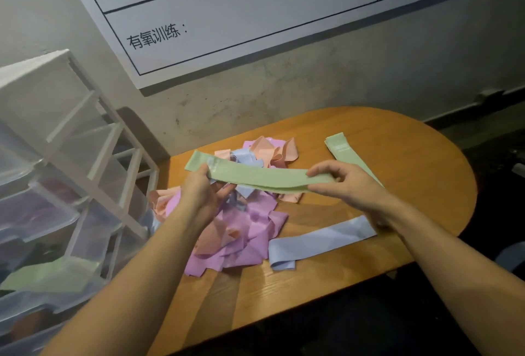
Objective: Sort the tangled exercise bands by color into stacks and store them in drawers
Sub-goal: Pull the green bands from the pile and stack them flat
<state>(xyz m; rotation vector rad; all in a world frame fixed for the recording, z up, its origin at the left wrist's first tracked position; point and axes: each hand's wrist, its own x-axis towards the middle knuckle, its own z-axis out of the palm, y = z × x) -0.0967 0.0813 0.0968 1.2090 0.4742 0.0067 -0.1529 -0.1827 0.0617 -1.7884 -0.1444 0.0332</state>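
You hold a green band [261,178] stretched flat between both hands above the middle of the table [412,156], its long axis running left to right across the centre of the frame with a slight downward slope toward the right. Your left hand [201,193] pinches it near its left end, fingers curled under and thumb on top; your right hand [349,185] pinches the right end, fingers closed over the fold. The green stack [345,152] lies on the table just beyond and right of your right hand, its long axis angled from upper left to lower right, so it crosses the held band's line; by my judgement the band must be swung to match before it is laid down, and the right hand is the nearer one to lead. Directly under the band sits the tangled pile [244,227] of pink, peach and pale blue bands, touching nothing you hold as far as can be seen. A pale blue band [321,239] lies flat at lower right, near the table's front edge. Bare wood shows right of the green stack toward the rounded end. The drawer unit [65,185] stands at the frame's left, beside the table.
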